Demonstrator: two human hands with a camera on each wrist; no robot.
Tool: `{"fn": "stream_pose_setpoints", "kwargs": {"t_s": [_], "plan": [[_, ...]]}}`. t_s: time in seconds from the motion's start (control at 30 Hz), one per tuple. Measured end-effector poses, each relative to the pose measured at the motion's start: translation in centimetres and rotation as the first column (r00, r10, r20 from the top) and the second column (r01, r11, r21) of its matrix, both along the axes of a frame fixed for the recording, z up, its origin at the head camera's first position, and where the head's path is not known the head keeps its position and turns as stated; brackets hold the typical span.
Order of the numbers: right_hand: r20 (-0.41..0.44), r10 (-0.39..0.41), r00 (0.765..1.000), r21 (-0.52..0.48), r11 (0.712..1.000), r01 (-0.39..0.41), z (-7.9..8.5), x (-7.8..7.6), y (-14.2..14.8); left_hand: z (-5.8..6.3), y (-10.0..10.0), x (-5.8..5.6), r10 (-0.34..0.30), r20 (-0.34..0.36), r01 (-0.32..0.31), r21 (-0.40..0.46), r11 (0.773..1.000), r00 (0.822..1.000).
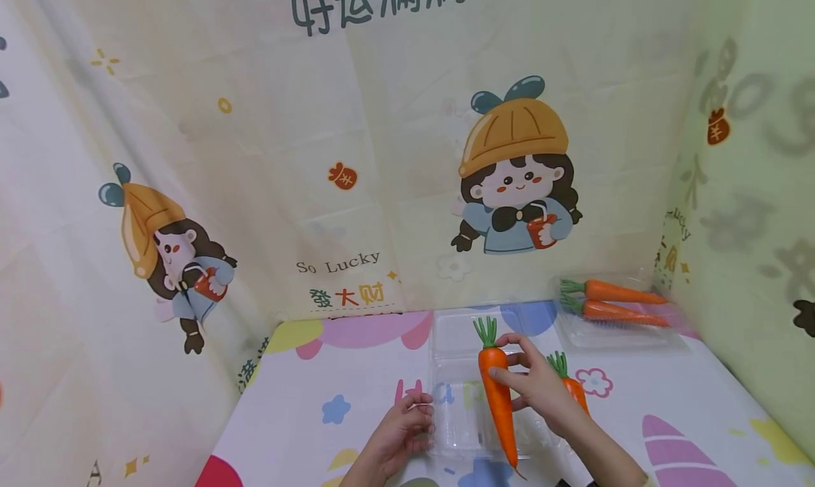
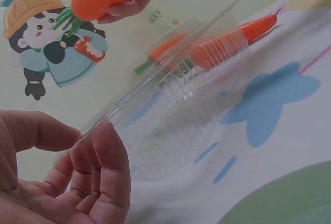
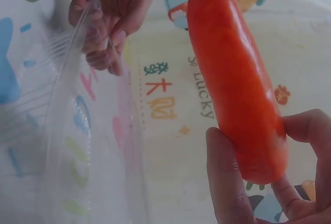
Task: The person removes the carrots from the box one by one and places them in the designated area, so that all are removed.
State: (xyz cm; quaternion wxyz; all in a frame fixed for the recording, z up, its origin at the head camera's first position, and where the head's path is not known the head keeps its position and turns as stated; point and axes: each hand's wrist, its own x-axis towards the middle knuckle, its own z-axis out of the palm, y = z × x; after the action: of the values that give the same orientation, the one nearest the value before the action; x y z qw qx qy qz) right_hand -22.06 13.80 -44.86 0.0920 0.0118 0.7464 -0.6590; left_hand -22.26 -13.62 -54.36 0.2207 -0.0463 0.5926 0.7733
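An orange carrot [image 1: 499, 398] with a short green top is gripped near its thick end by my right hand [image 1: 541, 384]. It hangs over an open clear plastic box [image 1: 455, 420], tip down and towards me. In the right wrist view, thumb and fingers hold the carrot [image 3: 235, 74] from both sides. My left hand [image 1: 401, 430] pinches the box's left rim; the left wrist view shows thumb and fingertips on the thin edge of the box [image 2: 170, 125]. Another carrot [image 1: 576, 393] lies on the table just right of the box, partly hidden behind my right hand.
At the back right, a second clear plastic box [image 1: 611, 337] holds two carrots [image 1: 620, 311]. The box lid [image 1: 467, 331] lies folded back towards the rear wall. A patterned cloth [image 1: 356, 395] covers the table, and printed curtains [image 1: 395, 154] enclose it at the back and sides.
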Motion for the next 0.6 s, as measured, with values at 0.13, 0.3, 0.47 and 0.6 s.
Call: {"fn": "stream_pose_setpoints", "kwargs": {"t_s": [0.13, 0.3, 0.47, 0.6], "plan": [[-0.003, -0.016, 1.0, 0.017, 1.0, 0.016, -0.5, 0.3, 0.7, -0.1, 0.0, 0.0, -0.004, 0.0, 0.004, 0.005, 1.0, 1.0], [0.003, -0.021, 1.0, 0.024, 0.999, 0.021, -0.9, 0.6, 1.8, -0.1, 0.0, 0.1, -0.006, -0.003, 0.006, 0.0, 1.0, 1.0], [0.02, -0.036, 0.999, 0.059, 0.998, 0.034, -1.2, 0.8, 2.9, 0.0, 0.0, 0.1, 0.001, 0.0, -0.001, -0.016, 1.0, 1.0], [0.037, -0.047, 0.998, 0.07, 0.997, 0.044, -1.6, 0.9, 3.9, -0.1, 0.1, 0.1, -0.001, -0.002, 0.001, -0.018, 1.0, 1.0]]}}
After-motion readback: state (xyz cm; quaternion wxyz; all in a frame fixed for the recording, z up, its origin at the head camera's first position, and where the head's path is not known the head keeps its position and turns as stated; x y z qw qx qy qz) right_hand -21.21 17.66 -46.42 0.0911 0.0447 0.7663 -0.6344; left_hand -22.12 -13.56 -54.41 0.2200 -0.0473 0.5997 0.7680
